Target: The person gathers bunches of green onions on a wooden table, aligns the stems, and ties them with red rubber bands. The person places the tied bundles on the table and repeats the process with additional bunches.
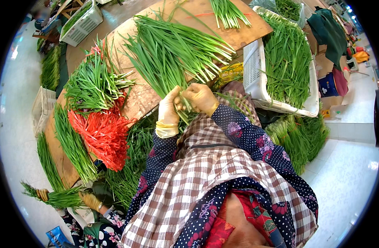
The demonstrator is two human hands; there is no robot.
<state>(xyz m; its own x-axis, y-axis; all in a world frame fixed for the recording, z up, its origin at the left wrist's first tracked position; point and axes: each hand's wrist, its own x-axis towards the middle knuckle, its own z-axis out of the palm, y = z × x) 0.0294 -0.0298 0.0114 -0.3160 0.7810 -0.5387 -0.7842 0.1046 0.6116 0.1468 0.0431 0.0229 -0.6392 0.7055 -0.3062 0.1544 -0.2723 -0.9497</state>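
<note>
My left hand (168, 109), in a pale yellow rubber glove, is closed around the lower stalks of a bunch of garlic chives (158, 76). Close beside it, my gloved right hand (200, 98) has its fingers bent in on the same stalk ends, pinching at them. The green leaves of this bunch reach away over the wooden table (131, 93). Against them lies a larger spread of loose garlic chives (185, 39), white ends toward the right. What exactly sits between the right fingertips is partly hidden.
Red plastic ties (104, 136) hang at the table's left edge by a chive pile (92, 82). A white crate (255, 74) full of chives stands at my right, tied bundles (299, 136) below it. At lower left, a co-worker's gloved hand (91, 201) holds chives.
</note>
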